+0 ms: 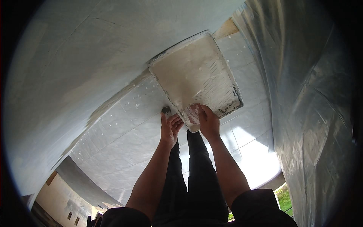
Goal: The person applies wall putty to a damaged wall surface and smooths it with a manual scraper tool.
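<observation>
A paint tray point(189, 72) coated with whitish paint lies in front of me, its ribbed part to the right and its rim smeared with dried paint. At its near corner my right hand point(209, 123) is closed on a small pinkish, paint-smeared piece point(193, 113); whether it is a sponge or a crumpled rag I cannot tell. My left hand point(170, 128) is beside the tray's near left edge. Its thumb and fingers are apart, with nothing seen in them, and the fingertips come close to the rim.
Along the left runs a grey-white wall point(75, 75). Clear plastic sheeting point(306, 151) hangs at the right. The tiled floor point(124, 140) carries white paint spots and a bright sun patch point(257, 159). My dark shoe point(166, 110) shows beside the tray.
</observation>
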`<state>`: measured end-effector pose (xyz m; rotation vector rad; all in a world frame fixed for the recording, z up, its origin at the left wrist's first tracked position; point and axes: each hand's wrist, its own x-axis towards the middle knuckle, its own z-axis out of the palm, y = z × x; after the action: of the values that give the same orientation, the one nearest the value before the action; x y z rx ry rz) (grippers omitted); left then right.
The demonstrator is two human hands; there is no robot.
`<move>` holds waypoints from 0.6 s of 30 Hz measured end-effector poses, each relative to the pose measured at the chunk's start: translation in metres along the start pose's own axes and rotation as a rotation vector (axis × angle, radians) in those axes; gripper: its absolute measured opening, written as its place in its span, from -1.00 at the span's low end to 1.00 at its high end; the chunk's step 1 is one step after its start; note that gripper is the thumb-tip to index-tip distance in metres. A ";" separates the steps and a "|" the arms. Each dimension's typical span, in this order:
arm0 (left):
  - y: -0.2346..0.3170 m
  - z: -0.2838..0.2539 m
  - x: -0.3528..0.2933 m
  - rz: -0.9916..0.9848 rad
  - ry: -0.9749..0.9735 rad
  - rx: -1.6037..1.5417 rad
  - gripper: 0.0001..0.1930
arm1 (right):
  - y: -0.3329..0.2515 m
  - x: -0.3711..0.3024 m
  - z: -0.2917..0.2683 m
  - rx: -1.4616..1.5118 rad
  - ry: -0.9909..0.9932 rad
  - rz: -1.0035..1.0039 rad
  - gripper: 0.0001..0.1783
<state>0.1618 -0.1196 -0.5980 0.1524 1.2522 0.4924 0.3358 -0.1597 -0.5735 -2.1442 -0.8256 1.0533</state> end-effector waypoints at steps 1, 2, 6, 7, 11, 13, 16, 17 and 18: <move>0.000 0.000 0.000 -0.004 0.002 0.001 0.07 | 0.001 0.001 0.000 0.036 0.016 -0.003 -0.71; 0.000 -0.001 0.001 -0.004 0.002 0.001 0.07 | 0.003 0.002 0.000 0.073 0.032 -0.005 -0.72; 0.001 0.001 0.000 -0.004 -0.020 0.003 0.07 | 0.009 0.005 0.001 0.087 0.062 -0.012 -0.73; 0.001 0.001 0.000 -0.002 -0.024 0.005 0.08 | 0.009 0.007 0.000 0.153 0.059 0.019 -0.74; -0.001 -0.002 0.003 -0.011 -0.010 -0.001 0.08 | 0.009 0.014 -0.006 0.285 0.054 0.164 -0.78; -0.002 -0.003 0.005 -0.018 -0.002 0.002 0.08 | 0.016 0.018 -0.011 0.451 0.008 0.258 -0.78; -0.003 -0.004 0.003 -0.013 0.037 0.012 0.04 | 0.023 0.016 -0.020 0.759 -0.079 0.409 -0.76; -0.003 -0.005 0.001 -0.010 0.035 0.013 0.04 | 0.021 0.014 -0.023 0.902 -0.124 0.463 -0.74; -0.003 -0.007 -0.003 -0.011 0.111 0.079 0.01 | 0.019 0.011 -0.027 0.904 -0.124 0.458 -0.74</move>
<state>0.1554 -0.1246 -0.5982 0.1868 1.3809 0.4468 0.3681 -0.1698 -0.5788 -1.4926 0.1434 1.4348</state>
